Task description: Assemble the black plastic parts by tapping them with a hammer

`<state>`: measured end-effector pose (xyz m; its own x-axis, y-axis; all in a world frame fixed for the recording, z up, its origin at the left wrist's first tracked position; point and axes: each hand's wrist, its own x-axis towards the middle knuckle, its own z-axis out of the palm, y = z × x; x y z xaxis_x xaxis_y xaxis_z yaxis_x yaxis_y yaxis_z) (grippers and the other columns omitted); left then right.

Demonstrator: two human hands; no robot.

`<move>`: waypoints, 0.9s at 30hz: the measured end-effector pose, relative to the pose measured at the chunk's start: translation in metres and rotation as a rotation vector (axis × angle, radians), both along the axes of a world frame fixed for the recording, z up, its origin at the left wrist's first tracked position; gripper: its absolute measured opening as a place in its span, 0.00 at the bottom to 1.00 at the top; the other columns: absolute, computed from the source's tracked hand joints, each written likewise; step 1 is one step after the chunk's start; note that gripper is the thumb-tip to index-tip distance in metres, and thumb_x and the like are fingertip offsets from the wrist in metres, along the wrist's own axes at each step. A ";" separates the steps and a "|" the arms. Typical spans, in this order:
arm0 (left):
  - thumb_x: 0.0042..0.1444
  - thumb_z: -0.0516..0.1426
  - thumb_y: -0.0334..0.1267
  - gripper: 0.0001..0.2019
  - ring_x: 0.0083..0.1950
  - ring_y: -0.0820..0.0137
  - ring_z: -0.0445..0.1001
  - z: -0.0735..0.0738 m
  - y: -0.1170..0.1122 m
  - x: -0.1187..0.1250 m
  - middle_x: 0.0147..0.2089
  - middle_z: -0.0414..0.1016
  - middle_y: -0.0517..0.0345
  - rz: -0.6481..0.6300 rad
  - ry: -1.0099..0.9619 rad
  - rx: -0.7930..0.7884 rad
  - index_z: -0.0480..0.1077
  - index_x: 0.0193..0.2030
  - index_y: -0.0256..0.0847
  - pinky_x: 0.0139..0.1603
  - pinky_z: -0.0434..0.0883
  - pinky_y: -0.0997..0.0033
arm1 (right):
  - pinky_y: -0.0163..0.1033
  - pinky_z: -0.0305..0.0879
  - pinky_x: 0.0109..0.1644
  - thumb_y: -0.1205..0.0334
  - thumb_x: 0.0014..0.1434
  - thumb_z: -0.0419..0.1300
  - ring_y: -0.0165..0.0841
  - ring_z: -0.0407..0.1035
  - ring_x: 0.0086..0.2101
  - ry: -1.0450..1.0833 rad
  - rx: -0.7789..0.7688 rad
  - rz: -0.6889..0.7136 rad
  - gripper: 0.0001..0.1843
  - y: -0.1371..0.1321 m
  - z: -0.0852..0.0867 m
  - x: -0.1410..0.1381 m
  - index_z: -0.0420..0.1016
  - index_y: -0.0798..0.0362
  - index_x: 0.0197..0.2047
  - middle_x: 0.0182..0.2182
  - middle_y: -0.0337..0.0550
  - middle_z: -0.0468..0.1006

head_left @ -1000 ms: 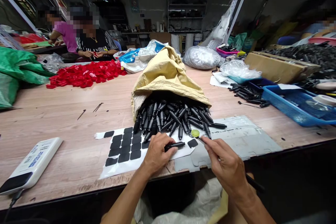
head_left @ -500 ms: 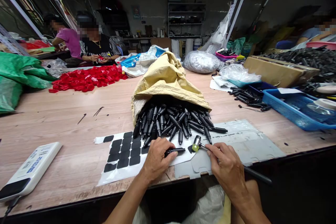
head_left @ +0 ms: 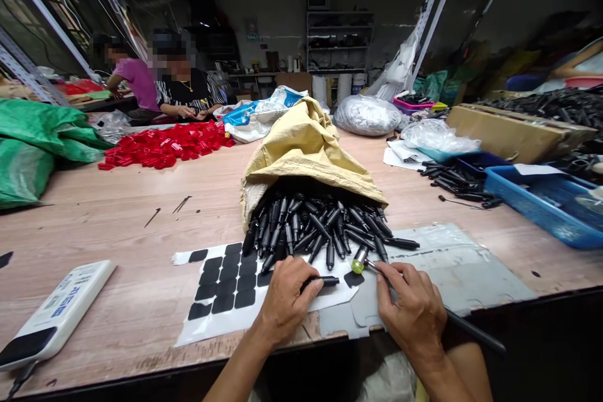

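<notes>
My left hand (head_left: 285, 301) pins a black pen-shaped part (head_left: 323, 281) flat against a white backing sheet (head_left: 217, 311) that carries several black adhesive pads (head_left: 226, 277). My right hand (head_left: 409, 313) grips a small mallet by its dark handle (head_left: 471, 330); its yellow-green head (head_left: 358, 263) is down beside the tip of the held part, next to a single black pad (head_left: 353, 279). Right behind both hands, a pile of black parts (head_left: 316, 226) spills from a yellow woven sack (head_left: 306, 147).
A grey plastic sheet (head_left: 452, 260) lies to the right, a white power bank (head_left: 56, 314) at the left edge. Red parts (head_left: 164, 143), a green bag (head_left: 32, 141), a blue tray (head_left: 551, 204) and a cardboard box (head_left: 513, 129) ring the table. Two people sit far left.
The mallet head came down from above the sheet to beside the part's tip. My left hand kept the part pinned. The view tilted slightly.
</notes>
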<state>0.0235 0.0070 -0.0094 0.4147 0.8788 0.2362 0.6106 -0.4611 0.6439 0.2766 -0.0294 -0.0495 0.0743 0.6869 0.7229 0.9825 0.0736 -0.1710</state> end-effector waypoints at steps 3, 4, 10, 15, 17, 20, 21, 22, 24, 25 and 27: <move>0.68 0.54 0.43 0.11 0.41 0.66 0.68 0.001 0.000 0.000 0.38 0.74 0.59 -0.003 -0.004 -0.002 0.74 0.39 0.44 0.45 0.58 0.61 | 0.42 0.57 0.41 0.62 0.62 0.61 0.37 0.66 0.37 -0.007 0.007 0.003 0.10 0.000 0.000 0.000 0.80 0.46 0.47 0.37 0.41 0.78; 0.68 0.53 0.43 0.11 0.41 0.66 0.68 0.001 0.000 0.000 0.37 0.74 0.58 -0.004 -0.004 0.001 0.74 0.38 0.43 0.45 0.58 0.61 | 0.42 0.57 0.41 0.62 0.63 0.61 0.37 0.66 0.37 -0.008 0.005 0.003 0.11 0.000 -0.001 0.000 0.80 0.46 0.47 0.37 0.41 0.78; 0.70 0.50 0.42 0.14 0.38 0.67 0.69 0.001 -0.005 0.000 0.35 0.71 0.55 -0.069 -0.098 0.026 0.74 0.39 0.42 0.40 0.63 0.66 | 0.43 0.59 0.42 0.63 0.63 0.60 0.38 0.67 0.38 -0.006 -0.015 0.001 0.12 -0.001 -0.001 0.000 0.80 0.48 0.48 0.38 0.43 0.78; 0.71 0.47 0.43 0.14 0.37 0.67 0.70 -0.005 -0.010 -0.006 0.35 0.70 0.54 -0.009 -0.315 0.091 0.72 0.43 0.41 0.39 0.66 0.67 | 0.43 0.59 0.42 0.63 0.63 0.60 0.39 0.67 0.38 -0.015 -0.010 -0.005 0.12 0.000 0.000 0.000 0.81 0.48 0.47 0.38 0.44 0.78; 0.71 0.46 0.45 0.15 0.36 0.68 0.70 -0.012 -0.009 -0.009 0.36 0.70 0.55 0.155 -0.428 0.097 0.70 0.44 0.41 0.38 0.67 0.68 | 0.43 0.59 0.42 0.63 0.62 0.60 0.38 0.67 0.38 -0.022 -0.002 -0.001 0.12 0.000 0.000 -0.001 0.81 0.48 0.47 0.38 0.44 0.78; 0.72 0.46 0.47 0.14 0.33 0.69 0.69 -0.023 -0.008 -0.014 0.33 0.68 0.59 0.410 -0.592 0.060 0.68 0.49 0.43 0.36 0.67 0.69 | 0.43 0.59 0.42 0.64 0.62 0.60 0.38 0.67 0.37 -0.022 -0.006 -0.006 0.12 0.000 0.001 -0.001 0.80 0.48 0.47 0.38 0.44 0.78; 0.72 0.46 0.48 0.15 0.32 0.70 0.68 -0.025 -0.008 -0.015 0.32 0.68 0.60 0.464 -0.636 0.055 0.67 0.51 0.43 0.35 0.66 0.70 | 0.43 0.59 0.42 0.64 0.62 0.60 0.39 0.67 0.37 -0.020 -0.011 -0.009 0.12 -0.001 0.001 -0.001 0.80 0.48 0.48 0.39 0.44 0.78; 0.72 0.45 0.48 0.15 0.32 0.70 0.68 -0.026 -0.009 -0.015 0.31 0.67 0.61 0.502 -0.666 0.060 0.66 0.52 0.43 0.34 0.65 0.70 | 0.43 0.59 0.42 0.64 0.62 0.60 0.39 0.67 0.38 -0.019 -0.013 -0.010 0.12 -0.001 0.001 -0.001 0.80 0.48 0.48 0.39 0.44 0.78; 0.72 0.45 0.48 0.15 0.31 0.70 0.67 -0.024 -0.011 -0.015 0.30 0.67 0.61 0.492 -0.667 0.092 0.65 0.52 0.43 0.32 0.64 0.70 | 0.43 0.59 0.42 0.64 0.62 0.60 0.38 0.67 0.37 -0.017 -0.007 -0.006 0.12 -0.001 0.000 -0.001 0.80 0.48 0.48 0.39 0.43 0.78; 0.72 0.44 0.48 0.16 0.31 0.70 0.67 -0.021 -0.012 -0.015 0.29 0.67 0.61 0.432 -0.637 0.109 0.66 0.51 0.42 0.32 0.64 0.70 | 0.43 0.59 0.42 0.64 0.62 0.60 0.38 0.67 0.37 -0.018 -0.001 -0.001 0.12 -0.001 0.000 0.000 0.80 0.48 0.48 0.38 0.43 0.78; 0.72 0.43 0.47 0.17 0.29 0.70 0.67 -0.014 -0.015 -0.015 0.28 0.66 0.59 0.224 -0.529 0.134 0.69 0.44 0.41 0.31 0.63 0.69 | 0.43 0.59 0.42 0.64 0.62 0.60 0.38 0.67 0.37 -0.019 0.007 0.003 0.12 -0.001 0.000 0.000 0.80 0.48 0.48 0.38 0.44 0.78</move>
